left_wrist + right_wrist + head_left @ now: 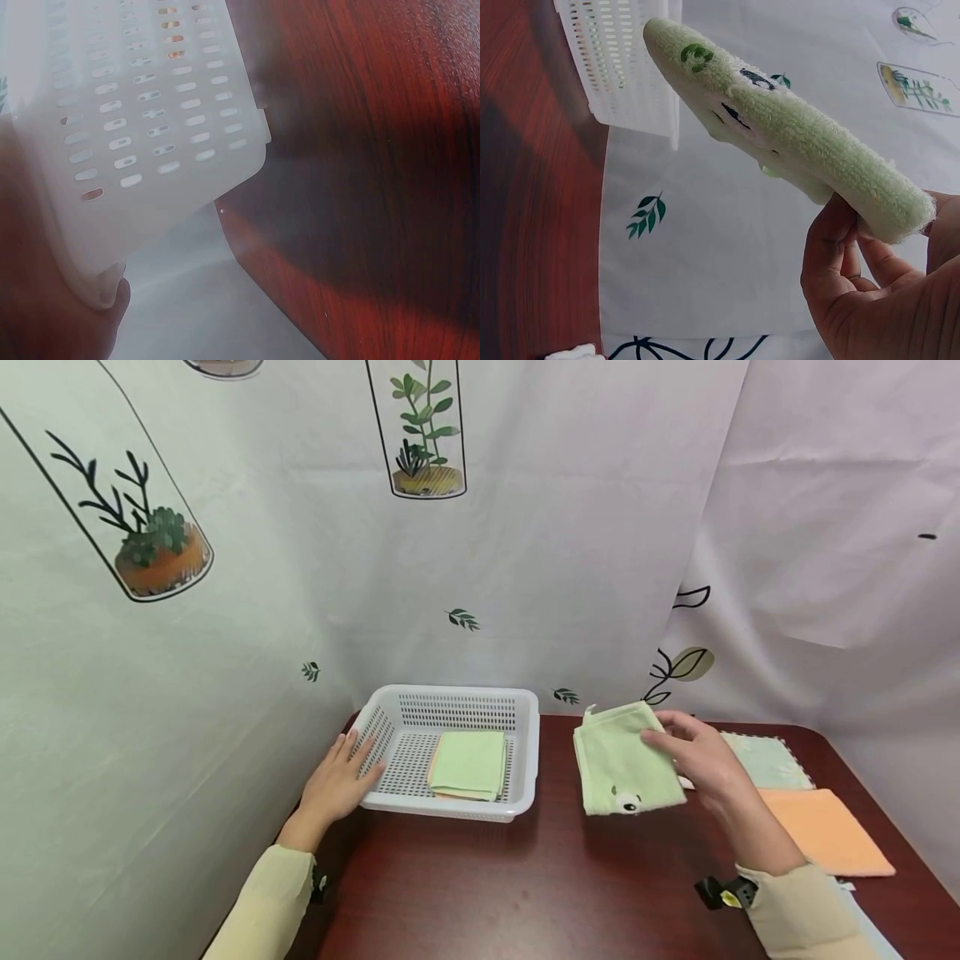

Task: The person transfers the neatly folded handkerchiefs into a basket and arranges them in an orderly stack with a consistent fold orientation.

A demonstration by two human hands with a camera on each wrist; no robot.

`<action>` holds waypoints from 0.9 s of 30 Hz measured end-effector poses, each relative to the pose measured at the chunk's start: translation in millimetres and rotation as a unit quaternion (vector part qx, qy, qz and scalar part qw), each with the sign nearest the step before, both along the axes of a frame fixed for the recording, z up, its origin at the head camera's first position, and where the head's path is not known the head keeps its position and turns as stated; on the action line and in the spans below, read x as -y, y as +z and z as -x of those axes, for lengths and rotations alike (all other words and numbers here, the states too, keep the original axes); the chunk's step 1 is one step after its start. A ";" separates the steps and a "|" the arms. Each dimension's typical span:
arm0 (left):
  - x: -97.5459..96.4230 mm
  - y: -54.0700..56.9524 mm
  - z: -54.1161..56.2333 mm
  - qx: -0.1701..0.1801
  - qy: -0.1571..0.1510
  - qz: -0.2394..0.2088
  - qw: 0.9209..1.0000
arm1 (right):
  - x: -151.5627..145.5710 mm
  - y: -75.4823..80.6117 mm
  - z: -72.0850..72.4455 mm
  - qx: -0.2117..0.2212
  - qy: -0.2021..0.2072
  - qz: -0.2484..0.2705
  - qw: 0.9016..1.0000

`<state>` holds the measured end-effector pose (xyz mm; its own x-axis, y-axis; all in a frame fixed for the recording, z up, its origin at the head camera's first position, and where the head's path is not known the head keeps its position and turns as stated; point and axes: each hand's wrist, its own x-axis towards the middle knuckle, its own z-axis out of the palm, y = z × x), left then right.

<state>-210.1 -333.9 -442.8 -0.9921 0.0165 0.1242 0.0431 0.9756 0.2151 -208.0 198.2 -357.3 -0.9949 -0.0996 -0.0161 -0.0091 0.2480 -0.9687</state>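
My right hand (705,758) pinches a folded light green towel (626,760) by its right edge, thumb in front. The towel hangs above the table, right of the white basket (528,760), with an embroidered animal face near its lower edge. In the right wrist view the towel (780,127) shows its thick fold, with fingers beneath. My left hand (337,785) rests on the basket's left rim, fingers spread and mostly straight. Inside the basket lies another folded green towel (468,760), with an orange edge showing under it.
On the table's right side lie an orange cloth (825,831) and a pale green patterned cloth (768,760). A light blue cloth (862,914) is partly hidden by the right sleeve. A printed curtain (562,568) stands behind the dark red table (480,885).
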 end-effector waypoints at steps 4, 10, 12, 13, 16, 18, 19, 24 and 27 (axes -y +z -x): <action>-0.8 0.7 -0.8 0.003 0.002 0.000 1.000 | 4.5 0.7 1.2 0.004 0.002 0.010 1.000; -1.9 2.0 -1.7 0.006 0.004 0.001 1.000 | 11.1 2.7 2.5 0.007 0.001 0.021 1.000; -1.8 2.4 -1.2 0.006 0.004 0.002 1.000 | 12.8 3.2 2.7 0.008 0.002 0.027 1.000; -1.7 2.2 -1.0 0.003 0.002 0.002 1.000 | 13.5 3.4 2.9 0.007 0.003 0.030 1.000; -1.0 1.6 -0.5 -0.006 -0.003 0.001 1.000 | 16.0 3.9 3.4 0.006 0.007 0.039 0.999; -0.6 0.8 -0.1 -0.011 -0.006 0.001 1.000 | 17.9 4.0 3.9 0.005 0.010 0.048 0.999; -0.5 1.0 -0.1 -0.012 -0.008 0.001 1.000 | 18.9 4.1 4.4 0.005 0.012 0.054 0.998; 0.0 1.4 0.3 -0.007 -0.007 0.001 1.000 | 24.2 4.3 6.2 0.011 0.016 0.083 0.996; 0.3 1.8 0.3 -0.005 -0.008 0.001 1.000 | 27.5 5.1 6.8 0.015 0.016 0.093 0.995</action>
<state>-210.5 -334.2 -441.0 -0.9905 0.0320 0.1340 0.0602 0.9755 0.2117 -214.9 170.8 -352.2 -0.9905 -0.1355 -0.0246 0.0160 0.0643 -0.9978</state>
